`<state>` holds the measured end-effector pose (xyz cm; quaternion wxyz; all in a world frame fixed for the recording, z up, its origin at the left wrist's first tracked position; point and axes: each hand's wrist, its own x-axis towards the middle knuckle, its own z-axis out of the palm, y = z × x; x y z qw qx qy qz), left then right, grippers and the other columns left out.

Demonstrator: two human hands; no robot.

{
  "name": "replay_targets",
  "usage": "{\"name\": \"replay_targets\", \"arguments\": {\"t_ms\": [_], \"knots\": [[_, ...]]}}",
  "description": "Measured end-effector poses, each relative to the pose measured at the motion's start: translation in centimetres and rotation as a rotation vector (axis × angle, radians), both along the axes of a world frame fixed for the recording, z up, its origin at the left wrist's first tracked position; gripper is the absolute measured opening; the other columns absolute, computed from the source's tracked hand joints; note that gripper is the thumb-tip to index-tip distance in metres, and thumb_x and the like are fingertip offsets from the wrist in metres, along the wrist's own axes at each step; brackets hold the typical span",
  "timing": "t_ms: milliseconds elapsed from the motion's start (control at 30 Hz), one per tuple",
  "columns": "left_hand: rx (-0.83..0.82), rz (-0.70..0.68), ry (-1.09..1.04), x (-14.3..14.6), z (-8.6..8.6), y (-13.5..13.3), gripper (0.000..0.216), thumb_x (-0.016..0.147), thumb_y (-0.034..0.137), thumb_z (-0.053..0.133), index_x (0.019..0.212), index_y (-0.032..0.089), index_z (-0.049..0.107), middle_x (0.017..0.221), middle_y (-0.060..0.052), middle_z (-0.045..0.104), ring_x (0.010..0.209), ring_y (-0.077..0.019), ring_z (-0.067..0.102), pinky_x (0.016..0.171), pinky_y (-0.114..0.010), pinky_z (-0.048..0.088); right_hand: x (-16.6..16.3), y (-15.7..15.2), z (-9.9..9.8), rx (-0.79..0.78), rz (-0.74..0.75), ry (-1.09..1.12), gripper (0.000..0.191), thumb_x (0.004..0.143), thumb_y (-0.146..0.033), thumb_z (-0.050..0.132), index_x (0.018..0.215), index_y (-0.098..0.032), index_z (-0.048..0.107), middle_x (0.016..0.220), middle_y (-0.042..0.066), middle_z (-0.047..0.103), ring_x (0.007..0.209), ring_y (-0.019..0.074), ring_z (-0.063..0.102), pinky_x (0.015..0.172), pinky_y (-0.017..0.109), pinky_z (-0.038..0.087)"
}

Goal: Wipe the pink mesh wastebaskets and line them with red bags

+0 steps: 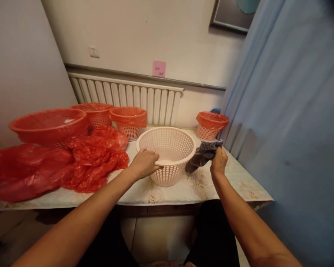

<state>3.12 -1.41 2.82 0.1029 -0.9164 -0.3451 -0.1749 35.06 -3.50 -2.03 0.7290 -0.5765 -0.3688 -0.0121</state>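
A white plastic basket (167,174) with lattice walls stands upright on the table in front of me. My left hand (145,163) grips its near-left rim, fingers over the edge and thumb toward the outside. To the basket's right, my right hand (219,160) is closed on a dark grey cloth (202,154). The cloth hangs down beside the basket, apart from my left hand. No bag covers this basket, and its visible inside holds nothing.
Baskets lined with red bags, including a wide one (48,124) and a smaller one (129,120), stand left. Crumpled red plastic bags (91,163) lie before them. Another lined basket (211,122) stands back right. A blue curtain (289,141) borders the table (239,178); a radiator (128,94) is behind.
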Motion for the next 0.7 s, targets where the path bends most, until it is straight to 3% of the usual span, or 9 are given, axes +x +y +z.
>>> {"name": "replay_targets", "arguments": {"t_ms": [133,200,367,533,700], "knots": [[-0.062,-0.009,0.001,2.2,0.2,-1.3,0.006,0.080,0.022,0.056,0.079,0.019,0.061,0.082,-0.008,0.068,0.076,-0.0234,0.061,0.072,-0.034,0.039,-2.4,-0.7,-0.2,-0.027,0.123,0.054,0.034,0.085,-0.046,0.043,0.064,-0.018,0.047,0.063,-0.005,0.043,0.062,0.0106,0.037,0.058,0.023,0.032],[-0.086,0.012,-0.056,2.9,0.0,-1.4,0.011,0.079,0.015,0.051,0.075,0.021,0.061,0.076,-0.006,0.067,0.072,-0.0220,0.061,0.065,-0.031,0.037,-3.5,-1.3,0.3,-0.025,0.207,0.106,0.033,0.084,-0.046,0.045,0.067,-0.018,0.047,0.064,-0.005,0.043,0.062,0.0102,0.038,0.057,0.023,0.033],[-0.106,0.283,-0.394,1.9,-0.2,-0.1,0.012,0.083,0.024,0.049,0.076,0.022,0.058,0.069,-0.002,0.064,0.068,-0.0192,0.059,0.057,-0.027,0.035,-3.8,-2.6,2.4,0.109,0.305,0.204,0.028,0.083,-0.043,0.047,0.069,-0.019,0.044,0.066,-0.006,0.042,0.061,0.0089,0.038,0.057,0.022,0.034],[-0.419,0.368,-0.885,1.7,-1.0,0.0,0.013,0.084,0.028,0.048,0.074,0.020,0.051,0.063,0.002,0.059,0.056,-0.0141,0.059,0.054,-0.023,0.040,-3.7,-3.3,3.2,0.143,0.239,0.161,0.030,0.084,-0.043,0.047,0.067,-0.018,0.045,0.066,-0.006,0.042,0.061,0.0088,0.037,0.058,0.022,0.034],[-0.702,0.351,-1.084,3.9,-4.3,-2.3,0.012,0.083,0.024,0.046,0.075,0.018,0.053,0.063,0.001,0.059,0.056,-0.0137,0.059,0.053,-0.023,0.045,-7.5,-4.0,2.8,-0.019,0.201,-0.088,0.031,0.088,-0.044,0.041,0.083,-0.019,0.059,0.077,0.000,0.058,0.073,0.0144,0.051,0.070,0.027,0.041]]}}
